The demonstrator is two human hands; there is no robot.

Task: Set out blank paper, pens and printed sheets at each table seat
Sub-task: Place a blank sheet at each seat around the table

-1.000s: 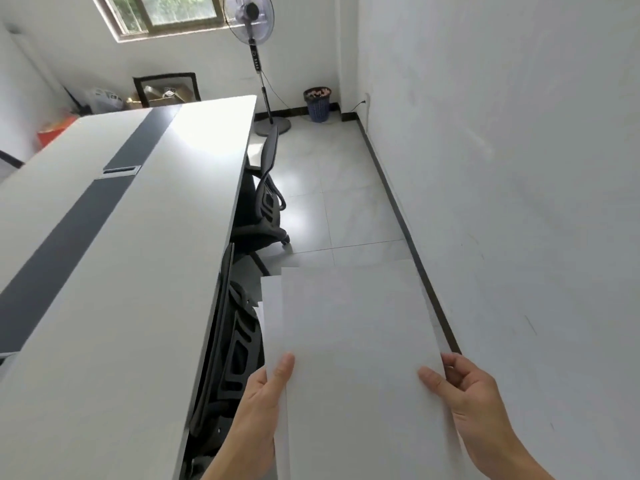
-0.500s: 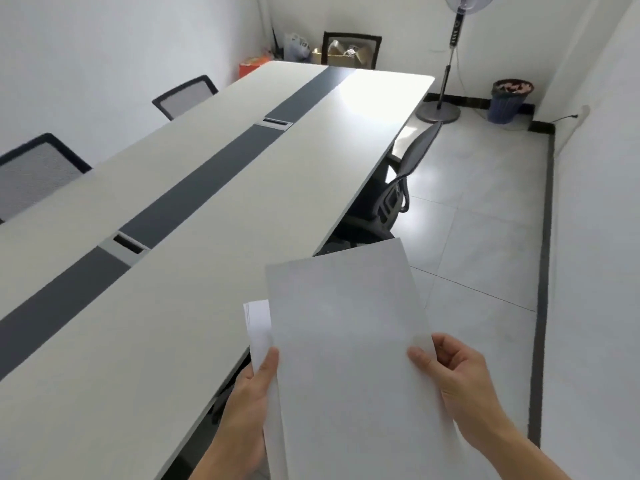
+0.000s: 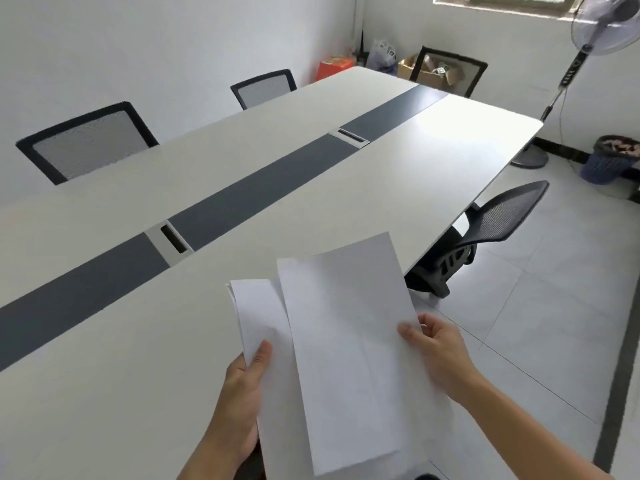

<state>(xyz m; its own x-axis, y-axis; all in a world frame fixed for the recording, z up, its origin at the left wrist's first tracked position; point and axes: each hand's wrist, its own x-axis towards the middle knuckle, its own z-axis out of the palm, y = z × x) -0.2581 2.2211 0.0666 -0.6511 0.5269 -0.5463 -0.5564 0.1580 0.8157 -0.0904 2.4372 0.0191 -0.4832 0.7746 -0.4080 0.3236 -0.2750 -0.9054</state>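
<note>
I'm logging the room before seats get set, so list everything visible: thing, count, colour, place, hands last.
table: 1, white with a dark grey centre strip, fills the left and middle
cable ports: 2, silver, set in the strip
chairs: 4, black mesh; two at the far side, one at the far end, one tucked in on the near right
standing fan: 1, pale, far right corner
waste bin: 1, blue, floor beside the fan
cardboard box: 1, brown, far corner
orange box: 1, far corner
paper sheets: several, white, held above the table's near edge
left hand: holds the lower stack
right hand: grips the top sheet's right edge
</note>
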